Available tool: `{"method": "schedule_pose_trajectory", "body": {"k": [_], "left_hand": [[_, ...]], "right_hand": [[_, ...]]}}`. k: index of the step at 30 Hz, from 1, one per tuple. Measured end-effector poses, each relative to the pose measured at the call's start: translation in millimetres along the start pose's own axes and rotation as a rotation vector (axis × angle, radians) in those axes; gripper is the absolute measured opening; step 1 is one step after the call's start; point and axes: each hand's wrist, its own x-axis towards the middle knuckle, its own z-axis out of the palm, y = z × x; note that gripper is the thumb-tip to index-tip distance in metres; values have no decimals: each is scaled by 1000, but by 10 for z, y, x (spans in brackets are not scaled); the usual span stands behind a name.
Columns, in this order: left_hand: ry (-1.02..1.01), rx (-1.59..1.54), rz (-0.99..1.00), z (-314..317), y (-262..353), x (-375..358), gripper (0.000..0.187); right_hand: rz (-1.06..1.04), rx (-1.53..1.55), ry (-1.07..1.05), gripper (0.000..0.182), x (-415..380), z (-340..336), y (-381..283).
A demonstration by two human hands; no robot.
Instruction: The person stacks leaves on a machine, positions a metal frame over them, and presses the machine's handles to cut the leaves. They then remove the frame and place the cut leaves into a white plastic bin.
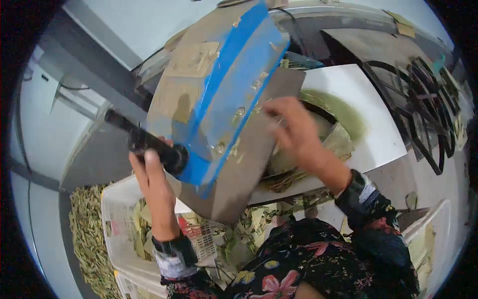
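My left hand is wrapped round a black cylindrical handle beside the lower left of a worn metal cover with blue paint. The thumb lies on the near side of the handle, and fingertips show behind it. Blurred by motion, my right hand is raised over the right edge of a grey-brown panel, thumb and fingers apart with no object visible between them. Below that hand, a dark round opening has pale green leaf pieces at its rim, partly hidden by the forearm.
A white board dusted green surrounds the opening. White plastic baskets with leaf pieces stand at lower left, beside a heap of cut leaves. Another white bin is at right. Black metal frames lie at far right.
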Motion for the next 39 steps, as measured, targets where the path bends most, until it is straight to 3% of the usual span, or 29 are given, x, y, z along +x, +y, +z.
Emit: {"method": "schedule_pose_trajectory", "body": {"k": [1, 3, 4, 6, 7, 9, 11, 13, 14, 16, 28, 39], "left_hand": [[-19, -10, 5, -37, 4, -30, 39], [67, 419, 283, -198, -16, 78, 47], [53, 410, 288, -210, -13, 197, 47], [404, 566, 347, -254, 10, 461, 53], [400, 560, 351, -322, -30, 570, 53], [230, 344, 114, -356, -81, 751, 53], [237, 253, 138, -222, -66, 771, 51], [222, -335, -120, -305, -116, 816, 44], [136, -387, -159, -355, -186, 834, 37], [155, -408, -164, -275, -142, 770, 36], [171, -286, -131, 50, 94, 432, 32], [180, -246, -96, 290, 27, 119, 33]], "right_hand": [[-51, 92, -51, 43, 51, -20, -274], [-117, 205, -103, 56, 105, 38, -617], [-123, 285, -120, 59, 138, 72, -733], [-114, 397, -133, 60, 235, 61, -909], [-117, 520, -156, 61, 263, 53, -949], [-94, 579, -132, 55, 304, 54, -950], [-69, 635, -106, 48, 356, -41, -934], [326, 774, -332, 29, 464, -219, -967], [330, 772, -325, 29, 466, -240, -934], [353, 848, -330, 22, 490, -257, -869], [369, 1030, -325, 19, 386, -692, -701], [406, 938, -276, 18, 213, -869, -522]]}}
